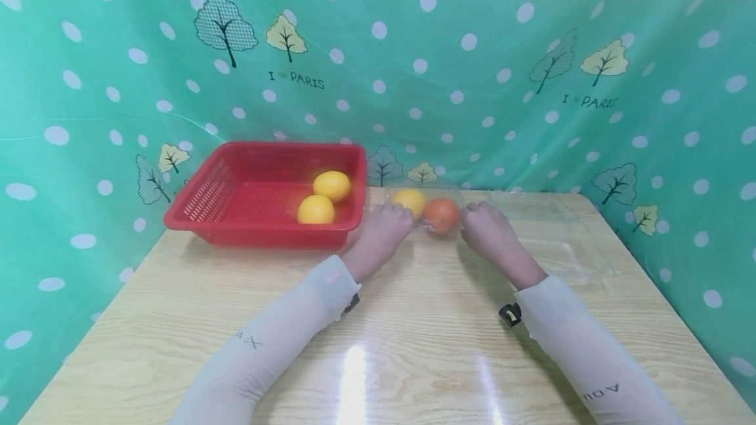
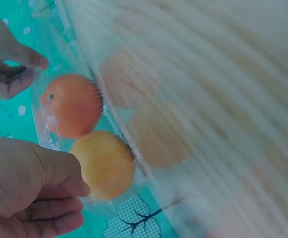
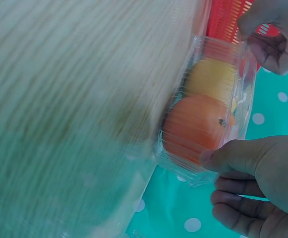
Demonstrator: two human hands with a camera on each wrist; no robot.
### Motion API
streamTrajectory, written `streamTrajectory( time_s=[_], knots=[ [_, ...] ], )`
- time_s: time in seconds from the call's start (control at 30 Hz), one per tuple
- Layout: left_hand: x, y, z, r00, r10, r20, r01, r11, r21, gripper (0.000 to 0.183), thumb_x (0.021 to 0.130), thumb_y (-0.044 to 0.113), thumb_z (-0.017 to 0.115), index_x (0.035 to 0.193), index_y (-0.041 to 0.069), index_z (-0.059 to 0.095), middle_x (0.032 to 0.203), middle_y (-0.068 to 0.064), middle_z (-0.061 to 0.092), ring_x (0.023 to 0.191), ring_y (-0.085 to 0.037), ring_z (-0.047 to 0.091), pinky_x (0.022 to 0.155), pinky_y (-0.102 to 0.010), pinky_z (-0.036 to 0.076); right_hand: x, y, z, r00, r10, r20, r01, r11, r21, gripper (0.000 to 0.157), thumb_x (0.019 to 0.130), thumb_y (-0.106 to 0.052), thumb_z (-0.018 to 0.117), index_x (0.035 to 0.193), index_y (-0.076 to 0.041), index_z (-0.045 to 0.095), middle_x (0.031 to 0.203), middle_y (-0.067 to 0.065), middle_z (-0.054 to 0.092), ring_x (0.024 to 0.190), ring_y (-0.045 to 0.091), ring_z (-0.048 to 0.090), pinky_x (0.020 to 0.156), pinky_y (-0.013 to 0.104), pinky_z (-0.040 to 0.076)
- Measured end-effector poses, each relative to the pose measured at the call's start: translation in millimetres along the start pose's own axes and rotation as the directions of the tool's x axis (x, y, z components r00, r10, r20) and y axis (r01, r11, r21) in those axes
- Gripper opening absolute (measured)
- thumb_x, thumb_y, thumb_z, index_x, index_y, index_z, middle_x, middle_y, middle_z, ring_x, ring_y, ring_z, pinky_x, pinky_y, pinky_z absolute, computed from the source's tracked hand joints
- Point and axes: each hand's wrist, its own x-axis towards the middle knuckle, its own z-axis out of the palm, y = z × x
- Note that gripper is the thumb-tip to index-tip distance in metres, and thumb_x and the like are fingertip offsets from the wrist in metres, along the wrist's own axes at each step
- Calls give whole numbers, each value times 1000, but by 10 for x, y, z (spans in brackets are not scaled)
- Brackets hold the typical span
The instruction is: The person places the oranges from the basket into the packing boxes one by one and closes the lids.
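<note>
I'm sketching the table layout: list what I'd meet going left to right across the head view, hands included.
Red basket, left hand, yellow fruit outside the basket, orange fruit, right hand, clear plastic packaging.

The basket (image 1: 266,235) is solid red, with two yellow fruits (image 1: 332,186) inside it; to its right, a clear container (image 3: 219,47) holds one yellow fruit (image 1: 409,201) and one orange-red fruit (image 1: 441,216). Behind the basket hangs green cloth (image 1: 401,51) with pale dots and checked and yellow tree prints (image 1: 286,35), while pale wood grain patterns the table (image 1: 295,294) beneath it.
</note>
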Motion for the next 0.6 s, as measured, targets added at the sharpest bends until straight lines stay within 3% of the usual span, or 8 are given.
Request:
streamTrajectory(
  time_s=[0.6],
  knots=[
    [19,-16,-21,1000,2,10,-2,1000,-23,20,90,4,73,108,11,72,91,-6,70,83,-20,65,68,-29,57,-43,63,46,995,-72,-64,73,997,20,11,74,1,78,81,3,70,73,12,64,66,27,58,60,38,54]
  ],
)
